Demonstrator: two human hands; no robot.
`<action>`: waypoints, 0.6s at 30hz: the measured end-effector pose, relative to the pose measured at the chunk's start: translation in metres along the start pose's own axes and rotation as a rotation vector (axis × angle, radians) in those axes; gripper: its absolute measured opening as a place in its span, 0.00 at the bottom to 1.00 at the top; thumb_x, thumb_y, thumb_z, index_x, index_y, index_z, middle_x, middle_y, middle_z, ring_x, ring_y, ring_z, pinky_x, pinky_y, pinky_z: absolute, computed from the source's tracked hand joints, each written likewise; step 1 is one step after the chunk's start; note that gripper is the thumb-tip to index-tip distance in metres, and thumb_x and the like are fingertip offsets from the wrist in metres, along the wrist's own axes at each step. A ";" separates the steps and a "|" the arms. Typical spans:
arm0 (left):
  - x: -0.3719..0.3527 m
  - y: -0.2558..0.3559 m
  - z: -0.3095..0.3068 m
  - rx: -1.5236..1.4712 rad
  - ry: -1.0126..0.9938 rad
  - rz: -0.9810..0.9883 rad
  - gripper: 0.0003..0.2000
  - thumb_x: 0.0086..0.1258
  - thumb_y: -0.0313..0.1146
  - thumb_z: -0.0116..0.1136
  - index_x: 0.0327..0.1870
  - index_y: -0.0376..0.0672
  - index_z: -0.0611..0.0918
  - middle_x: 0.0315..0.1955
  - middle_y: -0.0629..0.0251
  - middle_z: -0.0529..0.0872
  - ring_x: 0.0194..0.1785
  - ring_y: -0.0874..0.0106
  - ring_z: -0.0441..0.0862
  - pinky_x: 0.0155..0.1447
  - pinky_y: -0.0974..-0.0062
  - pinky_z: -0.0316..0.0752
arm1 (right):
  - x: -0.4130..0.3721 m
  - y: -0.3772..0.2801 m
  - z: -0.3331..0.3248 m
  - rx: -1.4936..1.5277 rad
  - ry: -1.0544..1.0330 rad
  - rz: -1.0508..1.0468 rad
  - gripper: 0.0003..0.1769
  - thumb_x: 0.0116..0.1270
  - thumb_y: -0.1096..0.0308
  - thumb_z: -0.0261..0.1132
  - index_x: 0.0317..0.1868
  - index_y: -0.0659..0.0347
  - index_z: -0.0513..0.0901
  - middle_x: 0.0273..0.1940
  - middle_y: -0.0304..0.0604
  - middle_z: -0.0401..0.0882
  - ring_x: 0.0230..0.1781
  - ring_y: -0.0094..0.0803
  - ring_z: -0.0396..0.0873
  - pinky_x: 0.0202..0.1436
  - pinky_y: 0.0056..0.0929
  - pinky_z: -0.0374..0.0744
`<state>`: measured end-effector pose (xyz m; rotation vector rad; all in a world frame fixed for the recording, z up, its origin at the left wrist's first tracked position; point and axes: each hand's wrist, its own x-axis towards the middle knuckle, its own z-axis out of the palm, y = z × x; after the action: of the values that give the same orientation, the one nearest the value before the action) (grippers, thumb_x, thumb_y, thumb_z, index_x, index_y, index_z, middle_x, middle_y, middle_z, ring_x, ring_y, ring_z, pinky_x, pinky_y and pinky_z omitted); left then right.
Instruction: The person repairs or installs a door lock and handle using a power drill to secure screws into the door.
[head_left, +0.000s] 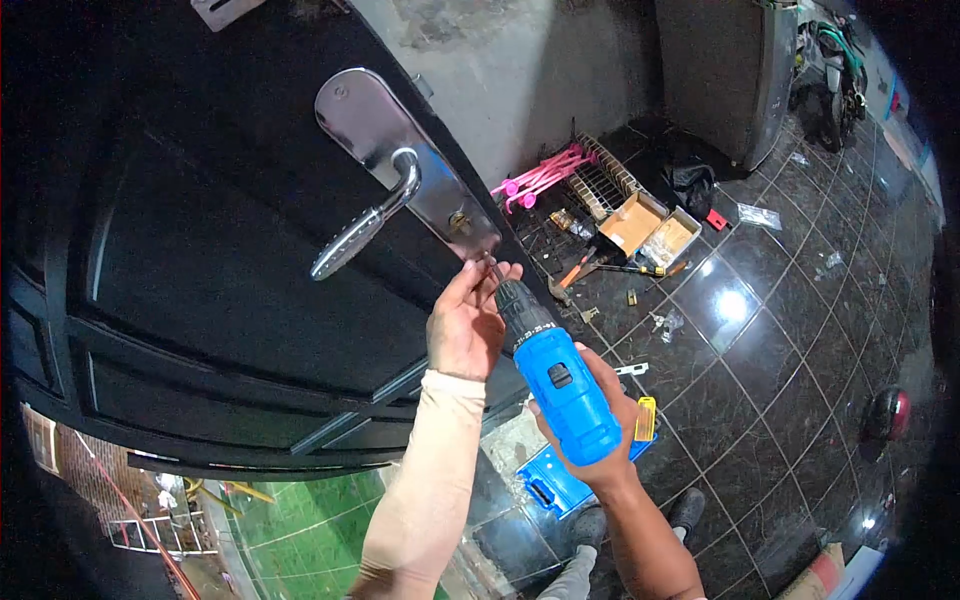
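My right hand [618, 418] grips a blue cordless drill [568, 392] by its handle, with the black chuck pointing up and left. The chuck's bit meets the lower end of a shiny door handle plate [425, 172] on the black door [230, 240]. My left hand [468, 325], in a pale sleeve, has its fingers pinched around the bit's tip at the plate's bottom edge. Whatever small piece is between those fingers is too small to make out. A curved lever handle [375, 222] sticks out from the plate, above a keyhole cylinder [459, 222].
On the dark tiled floor [760, 380] lie a hammer [573, 272], an open cardboard box [633, 222], pink plastic parts [545, 178] and a wire rack [603, 185]. Below the drill is a blue case [556, 480]. My shoes [590, 525] stand beside it. Green flooring [310, 530] lies beyond the door.
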<state>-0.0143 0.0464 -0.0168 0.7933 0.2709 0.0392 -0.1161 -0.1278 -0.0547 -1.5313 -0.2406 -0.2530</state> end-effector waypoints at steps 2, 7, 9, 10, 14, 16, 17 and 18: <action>0.004 -0.004 0.003 -0.003 0.036 0.008 0.12 0.79 0.37 0.52 0.49 0.37 0.81 0.44 0.58 0.86 0.56 0.62 0.84 0.58 0.55 0.81 | 0.004 -0.002 -0.001 -0.020 -0.007 -0.004 0.41 0.54 0.73 0.78 0.68 0.68 0.70 0.52 0.51 0.85 0.50 0.32 0.85 0.57 0.32 0.81; 0.015 -0.006 0.012 -0.138 0.136 -0.022 0.08 0.75 0.33 0.58 0.45 0.38 0.80 0.40 0.59 0.87 0.49 0.63 0.86 0.55 0.58 0.82 | 0.011 0.001 0.000 -0.048 -0.023 -0.012 0.40 0.55 0.73 0.78 0.68 0.68 0.70 0.50 0.50 0.86 0.48 0.32 0.86 0.55 0.32 0.82; 0.018 -0.007 0.013 -0.164 0.149 -0.017 0.07 0.74 0.32 0.59 0.45 0.38 0.80 0.40 0.59 0.87 0.46 0.64 0.87 0.53 0.59 0.83 | 0.013 0.004 0.000 -0.054 -0.023 -0.025 0.40 0.55 0.72 0.78 0.67 0.67 0.70 0.50 0.50 0.86 0.47 0.32 0.86 0.54 0.32 0.82; 0.021 -0.007 0.010 -0.167 0.141 -0.016 0.07 0.74 0.31 0.59 0.46 0.38 0.80 0.40 0.58 0.87 0.45 0.65 0.87 0.52 0.60 0.83 | 0.015 0.007 0.001 -0.053 -0.024 -0.033 0.40 0.55 0.72 0.78 0.67 0.67 0.71 0.50 0.50 0.86 0.47 0.32 0.86 0.54 0.32 0.82; 0.033 -0.004 0.014 -0.272 0.170 0.003 0.08 0.74 0.30 0.59 0.48 0.36 0.80 0.42 0.57 0.87 0.41 0.68 0.88 0.48 0.65 0.84 | 0.026 0.009 0.005 -0.055 -0.031 -0.018 0.40 0.55 0.71 0.79 0.67 0.65 0.71 0.49 0.51 0.87 0.47 0.33 0.87 0.54 0.32 0.82; 0.038 -0.001 0.016 -0.258 0.155 0.009 0.09 0.74 0.30 0.59 0.49 0.36 0.80 0.43 0.57 0.87 0.40 0.71 0.87 0.48 0.66 0.84 | 0.033 0.012 0.009 -0.054 -0.017 -0.038 0.40 0.55 0.70 0.79 0.67 0.65 0.71 0.49 0.51 0.87 0.47 0.33 0.87 0.54 0.32 0.82; 0.041 0.002 0.016 -0.250 0.149 0.012 0.09 0.74 0.30 0.59 0.49 0.35 0.80 0.43 0.57 0.87 0.40 0.72 0.87 0.49 0.66 0.84 | 0.036 0.013 0.011 -0.052 -0.010 -0.047 0.40 0.55 0.70 0.79 0.67 0.65 0.71 0.49 0.50 0.87 0.47 0.33 0.87 0.54 0.31 0.82; 0.044 0.004 0.015 -0.241 0.143 0.016 0.10 0.74 0.30 0.59 0.49 0.35 0.80 0.44 0.57 0.87 0.39 0.73 0.87 0.49 0.66 0.84 | 0.040 0.014 0.013 -0.059 -0.017 -0.047 0.40 0.55 0.70 0.79 0.68 0.64 0.71 0.50 0.50 0.87 0.47 0.33 0.87 0.54 0.31 0.82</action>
<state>0.0322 0.0447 -0.0137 0.5537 0.3870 0.1418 -0.0733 -0.1154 -0.0551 -1.5876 -0.2851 -0.2868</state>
